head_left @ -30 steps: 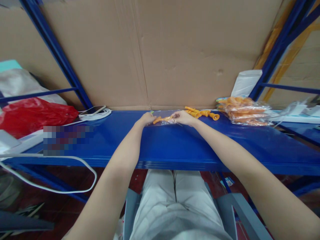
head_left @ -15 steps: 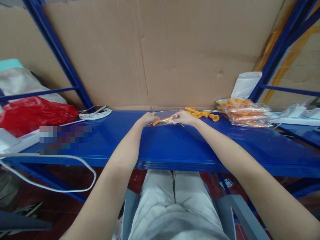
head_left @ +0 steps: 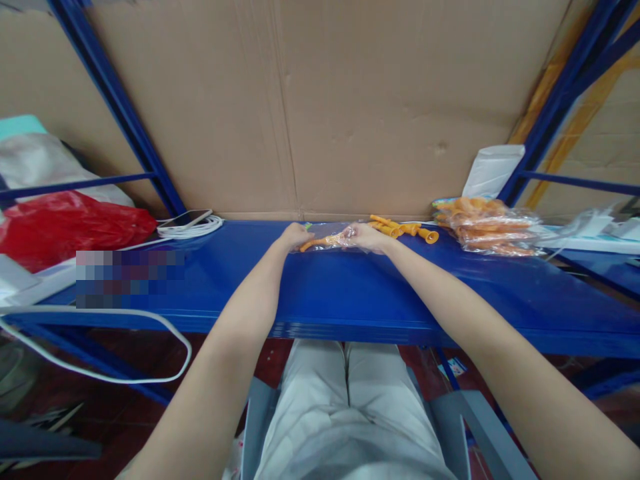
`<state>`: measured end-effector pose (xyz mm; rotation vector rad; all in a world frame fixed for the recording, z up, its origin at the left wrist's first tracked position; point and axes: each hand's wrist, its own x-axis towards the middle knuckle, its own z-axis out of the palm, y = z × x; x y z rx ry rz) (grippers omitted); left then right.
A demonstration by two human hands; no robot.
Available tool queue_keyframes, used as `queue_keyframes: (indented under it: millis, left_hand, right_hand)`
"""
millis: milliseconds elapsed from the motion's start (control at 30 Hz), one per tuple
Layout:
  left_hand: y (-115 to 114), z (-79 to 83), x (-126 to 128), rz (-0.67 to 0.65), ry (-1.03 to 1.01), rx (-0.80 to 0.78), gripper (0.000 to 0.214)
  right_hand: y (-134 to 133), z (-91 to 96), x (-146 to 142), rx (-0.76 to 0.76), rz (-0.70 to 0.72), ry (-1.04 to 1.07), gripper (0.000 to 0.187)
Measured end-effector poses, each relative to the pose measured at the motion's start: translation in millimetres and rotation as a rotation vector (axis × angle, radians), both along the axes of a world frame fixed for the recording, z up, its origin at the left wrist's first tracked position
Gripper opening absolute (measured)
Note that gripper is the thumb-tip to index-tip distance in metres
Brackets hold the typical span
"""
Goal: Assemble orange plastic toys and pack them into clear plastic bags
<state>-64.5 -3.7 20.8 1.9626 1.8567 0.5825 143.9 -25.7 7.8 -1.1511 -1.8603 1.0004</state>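
Observation:
Both my hands rest at the far middle of a blue metal shelf [head_left: 350, 293]. My left hand [head_left: 293, 236] pinches the left end of a small clear plastic bag [head_left: 327, 238] that holds an orange plastic piece [head_left: 315, 243]. My right hand [head_left: 367, 237] grips the bag's right end, fingers closed on it. The bag lies stretched between the two hands, low over the shelf. Just right of my right hand lie a few loose orange trumpet-shaped pieces [head_left: 407, 229].
A pile of filled clear bags with orange parts [head_left: 487, 223] lies at the right, a white bag [head_left: 493, 171] behind it. A phone [head_left: 185, 219] with coiled white cable, a red bag [head_left: 70, 227] and a looping white cord [head_left: 100, 347] are at the left. Cardboard [head_left: 320, 107] backs the shelf.
The hands have drawn slightly closer together, and the orange piece in the bag has shifted a little to the left. The rest is unchanged.

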Motion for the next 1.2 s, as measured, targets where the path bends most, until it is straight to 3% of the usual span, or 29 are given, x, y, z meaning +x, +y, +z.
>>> queue_keyframes:
  millis: [167, 367, 600, 1033, 1200]
  left_hand:
    - [0.0, 3.3, 1.9, 0.024, 0.155, 0.111, 0.027]
    - [2.5, 2.7, 3.1, 0.010, 0.253, 0.166, 0.029]
    - [4.5, 0.6, 3.6, -0.006, 0.303, 0.220, 0.024]
    - [2.4, 1.3, 6.8, -0.019, 0.319, 0.205, 0.026]
    - [6.6, -2.3, 1.5, 0.063, 0.276, 0.272, 0.022]
  right_hand:
    - [-4.7, 2.4, -3.6, 0.026, -0.101, 0.007, 0.016]
    - [-5.7, 2.4, -7.9, 0.028, -0.114, -0.013, 0.010]
    - [-6.2, 1.9, -8.8, -0.036, -0.043, 0.016, 0.007]
    - [-8.1, 4.1, -5.4, -0.167, 0.129, 0.060, 0.036]
    - [-10.1, 4.9, -8.2, -0.184, 0.163, 0.046, 0.037]
